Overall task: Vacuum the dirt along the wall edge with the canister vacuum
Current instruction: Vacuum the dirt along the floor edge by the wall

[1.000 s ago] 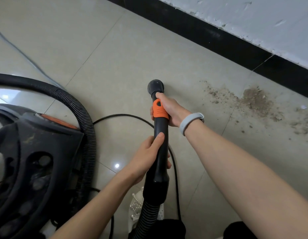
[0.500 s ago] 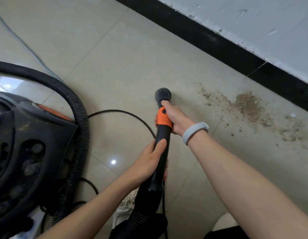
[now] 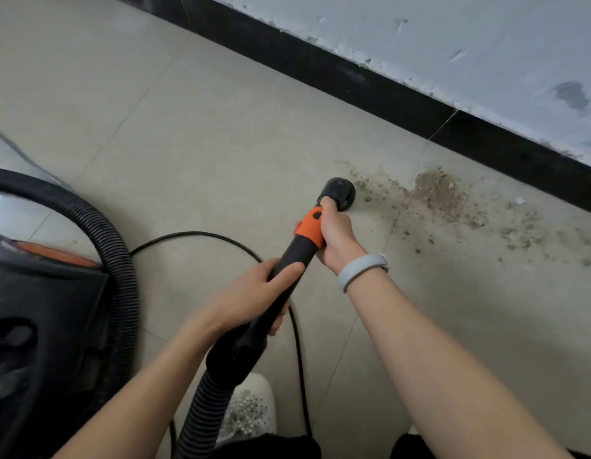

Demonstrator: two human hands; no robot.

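While the right hand (image 3: 337,235) grips the black wand (image 3: 287,279) at its orange collar (image 3: 310,227), forefinger laid along the top, the left hand (image 3: 254,293) wraps the same wand lower down, thumb stretched up the tube. A pale wristband (image 3: 360,270) circles the right wrist. The round nozzle (image 3: 339,193) sits on the beige tile floor (image 3: 188,144), touching the near edge of the dirt (image 3: 436,193). That brown dirt is strewn rightward beside the black baseboard (image 3: 353,77) under the scuffed white wall (image 3: 453,44). A ribbed hose (image 3: 201,409) runs from the wand's base. The dark vacuum body (image 3: 39,326) stands at left, and a thin black cord (image 3: 221,238) loops across the floor beneath the arms. A white shoe (image 3: 251,409) shows below.
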